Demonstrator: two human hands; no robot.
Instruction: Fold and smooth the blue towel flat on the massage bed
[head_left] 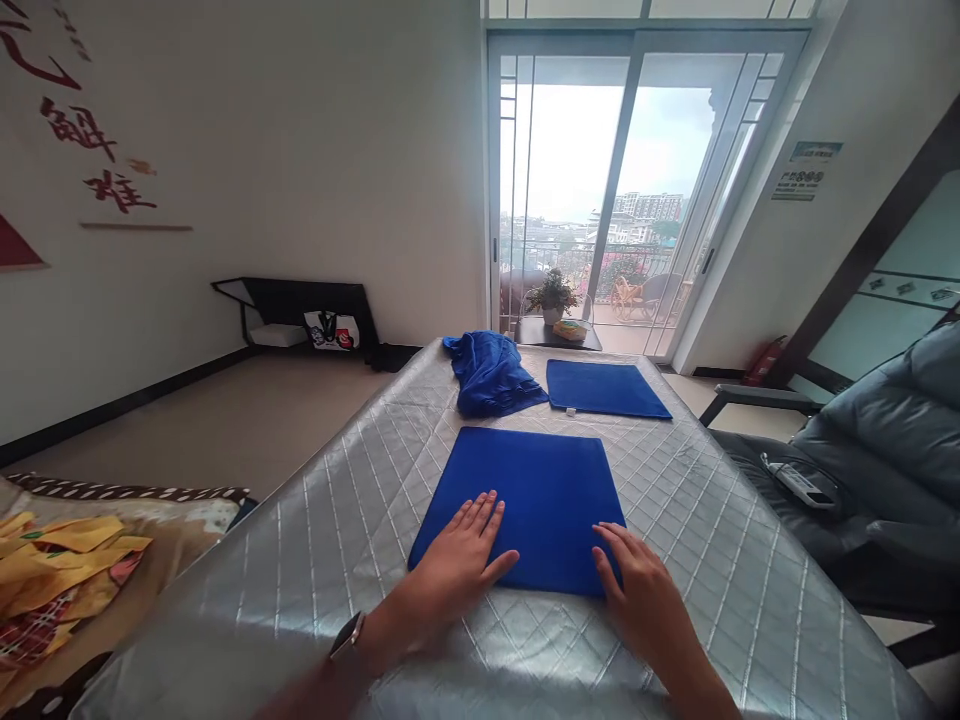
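A flat blue cloth (540,480), squared off like a folded towel, lies on the silver quilted cover (345,520) in front of me. My left hand (465,550) rests on its left part, fingers stretched out and thumb apart. At its right edge, my right hand (634,575) touches the cloth with fingertips, the thumb held away from the fingers. Neither hand grips anything. Beyond it lies a second flat blue cloth (607,388) with a small white tag at its near edge. To the left of that one is a crumpled blue cloth (495,375).
A dark padded chair (885,430) stands on the right, with a white device (802,485) and cord on its seat. Yellow fabric (67,560) lies at the lower left. Past the far edge are a small table (529,333) with a potted plant (553,295) and glass sliding doors (562,150).
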